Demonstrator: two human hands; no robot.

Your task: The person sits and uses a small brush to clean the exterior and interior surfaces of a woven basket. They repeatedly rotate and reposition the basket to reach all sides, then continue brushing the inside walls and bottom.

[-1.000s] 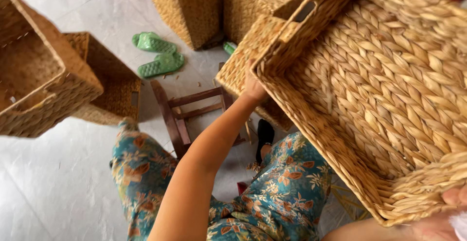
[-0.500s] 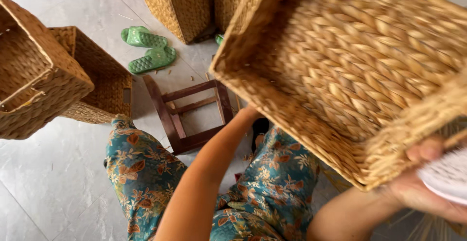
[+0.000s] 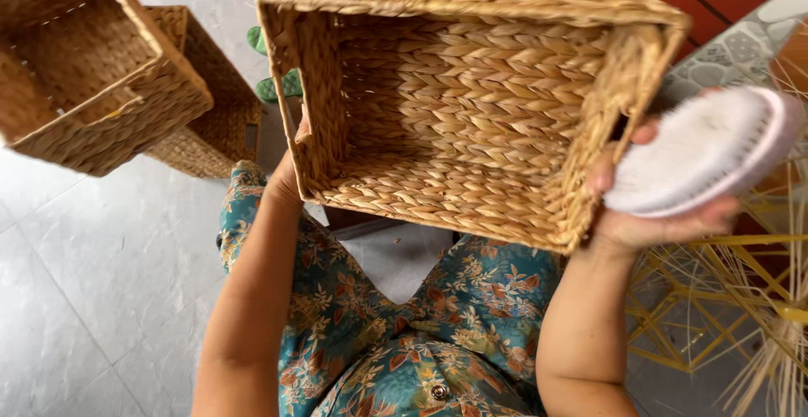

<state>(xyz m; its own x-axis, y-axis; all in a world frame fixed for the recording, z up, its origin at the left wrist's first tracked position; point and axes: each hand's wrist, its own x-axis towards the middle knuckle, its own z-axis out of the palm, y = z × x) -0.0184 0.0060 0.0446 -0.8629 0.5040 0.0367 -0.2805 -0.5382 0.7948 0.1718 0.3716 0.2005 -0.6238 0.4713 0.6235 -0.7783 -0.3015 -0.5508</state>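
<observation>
- We hold the rectangular woven basket (image 3: 471, 106) tipped on its side above our lap, its open mouth turned toward us, so the plaited inner walls and bottom lie in plain view and within easy reach of the brush.
- Our left hand (image 3: 284, 183) is mostly hidden behind the basket's left wall near the handle slot; it seems to grip that wall, fingers out of sight.
- Our right hand (image 3: 652, 215) is closed around an oval scrubbing brush (image 3: 703, 152), pale bristles facing us, while its fingers also press the basket's right rim, steadying that side.
- Other woven baskets (image 3: 93, 72) stand on the grey tiled floor (image 3: 101, 282) to our left, well apart; green sandals (image 3: 268, 89) peek out behind.
</observation>
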